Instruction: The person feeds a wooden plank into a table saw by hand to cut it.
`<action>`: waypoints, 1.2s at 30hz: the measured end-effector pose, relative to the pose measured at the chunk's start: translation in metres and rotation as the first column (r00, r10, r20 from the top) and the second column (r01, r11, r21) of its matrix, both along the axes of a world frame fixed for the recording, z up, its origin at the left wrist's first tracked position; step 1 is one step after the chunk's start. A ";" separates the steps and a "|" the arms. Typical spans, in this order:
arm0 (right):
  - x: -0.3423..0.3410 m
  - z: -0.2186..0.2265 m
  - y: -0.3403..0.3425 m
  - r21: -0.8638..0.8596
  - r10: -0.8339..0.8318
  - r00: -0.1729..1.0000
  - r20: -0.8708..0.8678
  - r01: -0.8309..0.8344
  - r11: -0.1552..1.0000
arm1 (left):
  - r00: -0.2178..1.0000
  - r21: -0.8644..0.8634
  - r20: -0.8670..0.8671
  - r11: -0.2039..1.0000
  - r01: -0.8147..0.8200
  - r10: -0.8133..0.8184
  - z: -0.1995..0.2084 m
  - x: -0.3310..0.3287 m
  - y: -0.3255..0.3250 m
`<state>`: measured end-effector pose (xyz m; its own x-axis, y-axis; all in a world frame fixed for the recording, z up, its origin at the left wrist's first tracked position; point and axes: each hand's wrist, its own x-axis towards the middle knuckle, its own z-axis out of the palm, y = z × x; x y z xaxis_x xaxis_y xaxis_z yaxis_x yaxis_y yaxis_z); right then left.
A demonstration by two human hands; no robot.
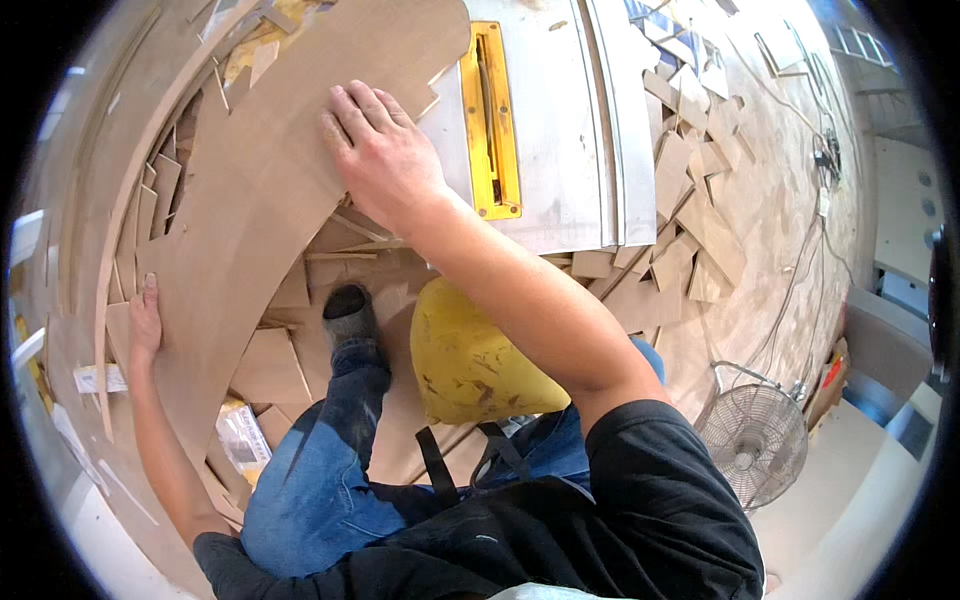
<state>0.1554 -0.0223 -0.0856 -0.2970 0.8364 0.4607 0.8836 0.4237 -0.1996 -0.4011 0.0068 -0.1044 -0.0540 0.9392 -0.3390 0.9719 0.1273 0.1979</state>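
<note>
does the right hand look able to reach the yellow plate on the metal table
Probably yes: the right hand rests on the board left of the yellow plate, with nothing tall between them.

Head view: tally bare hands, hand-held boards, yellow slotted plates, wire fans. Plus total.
Bare hands: 2 (left hand, right hand)
Large curved board: 1
Yellow slotted plate: 1
Wire fan: 1
Total: 5

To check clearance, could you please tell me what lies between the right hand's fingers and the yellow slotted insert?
The head view shows part of the flat brown curved board, then a strip of grey metal tabletop.
</note>
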 end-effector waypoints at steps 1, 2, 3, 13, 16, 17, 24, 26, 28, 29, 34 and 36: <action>-0.001 -0.001 -0.001 0.010 -0.005 1.000 -0.014 0.005 1.000 | 1.000 -0.072 0.009 0.997 -0.017 0.018 0.000 -0.009 0.000; 0.000 -0.003 -0.003 -0.018 -0.010 1.000 0.002 0.010 1.000 | 0.995 -0.038 0.097 0.999 -0.013 0.017 -0.002 0.002 -0.001; 0.001 -0.004 -0.006 -0.036 -0.023 1.000 0.001 0.023 0.999 | 0.984 -0.002 0.180 1.000 -0.016 0.016 0.003 0.024 -0.007; 0.003 -0.006 -0.016 -0.031 -0.021 1.000 -0.009 0.020 0.999 | 0.990 0.005 0.142 1.000 0.011 -0.011 0.012 0.022 -0.011; 0.001 -0.003 -0.018 -0.020 -0.010 1.000 0.008 0.010 1.000 | 1.000 0.044 0.030 0.999 -0.010 0.009 0.007 -0.003 -0.018; 0.003 -0.004 -0.018 -0.019 -0.014 1.000 0.004 0.014 1.000 | 0.999 -0.001 0.031 1.000 -0.019 0.020 0.009 0.002 -0.016; 0.004 -0.001 -0.022 -0.019 -0.017 1.000 -0.020 0.016 1.000 | 0.998 0.115 0.066 0.993 -0.031 0.023 0.020 0.030 -0.037; 0.005 -0.001 -0.026 -0.020 -0.021 1.000 -0.020 0.020 1.000 | 0.996 0.072 0.076 0.996 -0.049 0.044 0.023 0.035 -0.045; 0.004 -0.003 -0.026 -0.030 -0.024 0.999 -0.030 0.024 0.999 | 0.996 0.061 0.072 0.996 -0.066 0.061 0.026 0.038 -0.050; 0.006 -0.003 -0.026 -0.039 -0.026 0.999 -0.031 0.025 0.999 | 0.991 0.028 0.113 0.997 -0.068 0.065 0.033 0.055 -0.051; 0.006 -0.001 -0.032 -0.057 -0.029 0.997 -0.066 0.025 0.998 | 0.997 0.176 -0.034 0.983 -0.056 0.062 0.034 0.061 -0.070; 0.008 0.003 -0.034 -0.068 -0.021 0.997 -0.078 0.016 0.998 | 0.990 -0.020 0.119 0.997 -0.069 0.071 0.043 0.064 -0.071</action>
